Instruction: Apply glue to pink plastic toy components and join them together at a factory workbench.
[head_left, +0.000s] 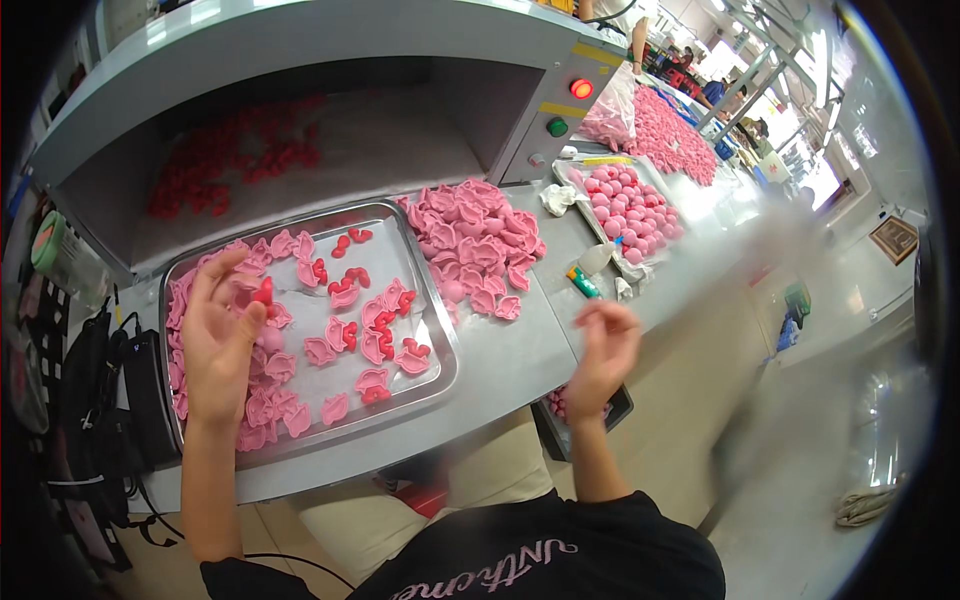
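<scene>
My left hand (218, 345) is raised over the left part of a metal tray (440, 345). Between its thumb and fingers is a small red bow-shaped piece (263, 292). Pink petal-like shells lie in the tray below, some with red bow-shaped pieces (383, 338) on or beside them. My right hand (605, 350) hangs above the table's front edge, its fingers curled together and slightly blurred. Whether anything is in them is hidden. Nearest to it are a small green tube (583, 283) and a pale squeeze bottle (596, 258).
A heap of pink shells (478, 235) lies right of the tray. Behind stands a grey machine (300, 40) with red pieces inside its opening. A second tray holds pink balls (628, 212). Below my right hand is a dark bin (618, 408). Another person's arm (638, 42) shows at the back.
</scene>
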